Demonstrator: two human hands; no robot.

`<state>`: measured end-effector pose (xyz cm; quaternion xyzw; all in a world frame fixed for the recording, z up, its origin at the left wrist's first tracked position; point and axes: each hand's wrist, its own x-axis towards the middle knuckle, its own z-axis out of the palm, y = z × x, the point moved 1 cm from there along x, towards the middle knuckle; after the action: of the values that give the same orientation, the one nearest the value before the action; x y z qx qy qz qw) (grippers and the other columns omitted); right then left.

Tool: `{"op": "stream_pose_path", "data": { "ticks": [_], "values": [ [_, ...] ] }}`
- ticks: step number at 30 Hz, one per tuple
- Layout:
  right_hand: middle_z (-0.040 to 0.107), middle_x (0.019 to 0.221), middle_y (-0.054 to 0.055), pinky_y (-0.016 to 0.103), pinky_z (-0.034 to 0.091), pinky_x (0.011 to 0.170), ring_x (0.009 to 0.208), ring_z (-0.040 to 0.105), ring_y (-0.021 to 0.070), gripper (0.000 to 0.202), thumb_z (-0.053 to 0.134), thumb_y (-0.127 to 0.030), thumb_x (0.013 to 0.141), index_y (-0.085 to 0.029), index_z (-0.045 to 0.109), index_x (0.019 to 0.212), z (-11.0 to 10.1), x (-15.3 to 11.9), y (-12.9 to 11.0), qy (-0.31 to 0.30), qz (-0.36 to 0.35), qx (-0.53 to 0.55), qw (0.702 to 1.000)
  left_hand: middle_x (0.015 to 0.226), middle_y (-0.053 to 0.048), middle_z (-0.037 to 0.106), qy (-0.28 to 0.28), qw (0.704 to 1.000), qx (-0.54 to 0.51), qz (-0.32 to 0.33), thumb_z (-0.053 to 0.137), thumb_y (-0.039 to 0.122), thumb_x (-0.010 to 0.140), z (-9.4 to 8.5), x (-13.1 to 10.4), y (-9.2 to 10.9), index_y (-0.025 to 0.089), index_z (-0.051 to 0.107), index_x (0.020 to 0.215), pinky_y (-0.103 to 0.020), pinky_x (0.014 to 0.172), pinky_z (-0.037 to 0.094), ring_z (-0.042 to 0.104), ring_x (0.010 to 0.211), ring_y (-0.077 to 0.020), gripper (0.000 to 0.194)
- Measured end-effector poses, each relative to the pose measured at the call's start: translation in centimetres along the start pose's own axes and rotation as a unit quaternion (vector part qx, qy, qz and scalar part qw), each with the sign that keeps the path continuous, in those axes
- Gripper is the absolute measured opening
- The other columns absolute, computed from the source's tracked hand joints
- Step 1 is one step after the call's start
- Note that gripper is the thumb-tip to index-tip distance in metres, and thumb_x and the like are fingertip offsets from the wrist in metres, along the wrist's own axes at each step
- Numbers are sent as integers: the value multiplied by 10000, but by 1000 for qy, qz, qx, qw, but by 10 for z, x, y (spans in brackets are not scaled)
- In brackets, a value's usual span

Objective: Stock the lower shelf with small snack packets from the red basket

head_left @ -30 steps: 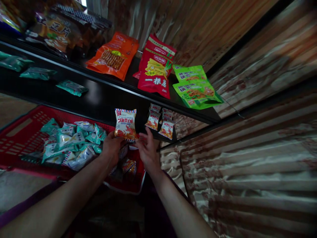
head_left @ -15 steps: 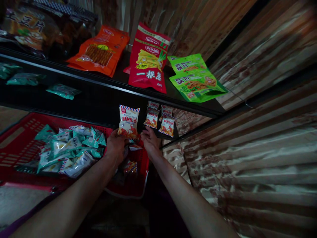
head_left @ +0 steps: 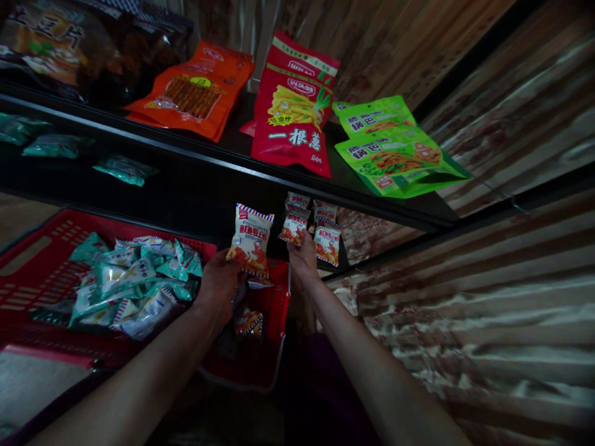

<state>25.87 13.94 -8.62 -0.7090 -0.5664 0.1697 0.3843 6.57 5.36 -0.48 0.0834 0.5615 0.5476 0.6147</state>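
Note:
My left hand is closed on the lower left edge of a white and orange snack packet, held upright in front of the lower shelf. To its right, my right hand reaches the lower shelf, its fingertips closed on the bottom of a matching small packet standing there. Beside that one stands another such packet, with more of the same kind behind. Beneath my hands, a red basket holds a few loose packets in its right part and a heap of green and white packets in its left.
The upper shelf carries an orange bag, a red bag, green pouches and dark bags. Small teal packets lie on the lower shelf at left. A black metal post and a corrugated wall bound the right side.
My right hand has moved right and forward, from beside the held packet to the packet on the shelf. My left hand keeps its packet, now tilted slightly. The view has shifted a little.

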Motion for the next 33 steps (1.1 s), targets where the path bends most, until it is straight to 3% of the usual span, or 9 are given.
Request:
{"op": "stream_pose_path", "data": {
  "ticks": [8,14,19,24,28,33],
  "values": [
    [523,1256,163,449,337,1031,1184,468,265,534,512,-345,750,-128,499,1237,9,16,-9,50,-13,-6,999,721,-41,662,16,999,32,4,493,0,580,17,30,-9,130,630,993,-226,528,445,580,551,-119,454],
    [527,1247,160,444,306,1057,1204,446,257,513,486,-350,760,-122,506,1219,14,9,0,43,-28,-31,998,764,-45,665,7,1000,9,-24,450,-35,609,25,30,-20,139,623,982,-220,553,461,591,573,-109,447],
    [536,1228,158,451,303,1057,1202,444,263,476,502,-303,735,-114,536,1170,7,9,3,44,-23,-28,998,763,-51,671,-8,999,38,-22,488,-17,614,15,24,-14,132,628,958,-211,540,459,602,592,-120,400],
    [509,1266,152,450,338,1032,1202,451,255,456,482,-314,759,-133,542,1174,1,16,-11,68,-55,5,996,735,-48,677,-8,999,29,-36,488,-18,591,0,20,1,136,633,941,-213,513,454,605,578,-131,409],
    [551,1238,108,432,376,1008,1167,491,223,419,483,-313,778,-187,548,1173,8,17,-25,40,-71,45,996,714,-45,673,5,999,15,-38,528,-1,586,-5,22,9,151,635,893,-219,506,452,599,568,-135,358],
    [620,1151,93,393,448,945,1057,586,201,398,514,-362,792,-192,557,1149,25,0,-43,-56,22,182,982,659,-14,626,5,1000,2,-11,501,-13,592,-6,28,14,152,621,890,-220,502,437,560,523,-118,361]
  ]
}}
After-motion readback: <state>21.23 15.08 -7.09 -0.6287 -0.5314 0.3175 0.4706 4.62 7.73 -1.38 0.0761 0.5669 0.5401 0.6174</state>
